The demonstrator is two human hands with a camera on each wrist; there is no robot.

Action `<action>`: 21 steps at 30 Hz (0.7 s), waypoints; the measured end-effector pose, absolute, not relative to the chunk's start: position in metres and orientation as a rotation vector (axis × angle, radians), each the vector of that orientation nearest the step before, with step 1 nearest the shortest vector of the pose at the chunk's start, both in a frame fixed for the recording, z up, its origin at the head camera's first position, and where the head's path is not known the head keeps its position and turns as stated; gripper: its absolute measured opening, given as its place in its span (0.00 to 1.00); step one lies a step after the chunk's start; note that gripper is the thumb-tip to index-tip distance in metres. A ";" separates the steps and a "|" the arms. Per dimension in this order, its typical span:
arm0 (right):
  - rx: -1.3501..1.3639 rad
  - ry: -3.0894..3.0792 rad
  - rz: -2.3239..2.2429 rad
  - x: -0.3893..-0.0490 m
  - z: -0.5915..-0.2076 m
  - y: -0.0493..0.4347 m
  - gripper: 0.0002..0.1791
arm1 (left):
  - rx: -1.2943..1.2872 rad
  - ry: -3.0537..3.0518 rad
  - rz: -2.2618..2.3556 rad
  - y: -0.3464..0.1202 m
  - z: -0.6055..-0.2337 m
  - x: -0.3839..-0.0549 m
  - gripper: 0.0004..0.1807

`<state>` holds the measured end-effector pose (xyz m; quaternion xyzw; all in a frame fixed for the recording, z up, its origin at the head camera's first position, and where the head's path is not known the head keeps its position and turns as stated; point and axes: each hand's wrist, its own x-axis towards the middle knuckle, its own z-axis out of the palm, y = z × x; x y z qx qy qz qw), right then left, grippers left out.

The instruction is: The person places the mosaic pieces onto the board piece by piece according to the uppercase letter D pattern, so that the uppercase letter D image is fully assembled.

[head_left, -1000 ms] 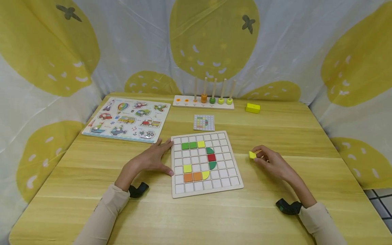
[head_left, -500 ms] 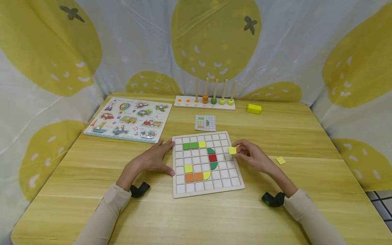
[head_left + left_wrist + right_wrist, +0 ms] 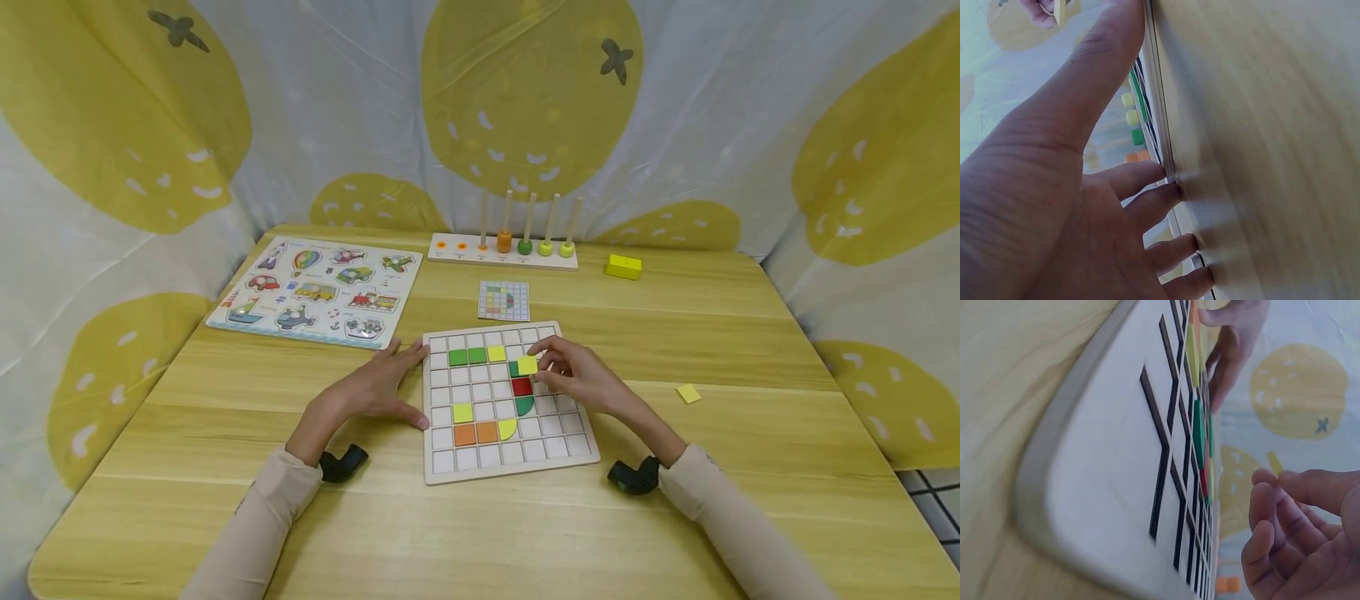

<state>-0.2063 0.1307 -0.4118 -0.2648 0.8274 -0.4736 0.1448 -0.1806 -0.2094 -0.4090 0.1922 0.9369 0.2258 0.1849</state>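
Observation:
In the head view my right hand (image 3: 576, 377) pinches a yellow square tile (image 3: 527, 365) between thumb and fingertips, over the right part of a wooden grid board (image 3: 512, 452). The right wrist view shows that tile (image 3: 1274, 462) edge-on, held apart from the board. It partly covers a green quarter-round tile (image 3: 513, 368), which lies just above a red square tile (image 3: 522, 387). Green, yellow and orange tiles also lie in the grid. My left hand (image 3: 369, 395) touches the board's left edge with spread thumb and fingers; the left wrist view (image 3: 1104, 219) shows fingertips along that edge.
Another yellow tile (image 3: 687, 392) lies on the table, right of the board. Behind the board are a small pattern card (image 3: 504, 301), a peg stand (image 3: 450, 254) with beads and a yellow block (image 3: 623, 267). A vehicle picture puzzle (image 3: 315, 293) lies back left.
My right hand has moved left from the bare table to above the grid, carrying one yellow tile. A second yellow tile now shows on the table where the hand was. The left hand stays put.

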 end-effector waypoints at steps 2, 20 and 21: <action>-0.781 2.360 -1.378 -0.206 -0.412 0.125 0.15 | 0.541 2.638 0.634 -0.209 -0.409 -0.181 0.65; -0.902 2.321 -1.325 -0.205 -0.413 0.089 0.14 | 0.538 2.646 0.640 -0.210 -0.412 -0.183 0.66; -0.907 2.327 -1.320 -0.205 -0.414 0.088 0.13 | 0.540 2.646 0.640 -0.210 -0.412 -0.182 0.66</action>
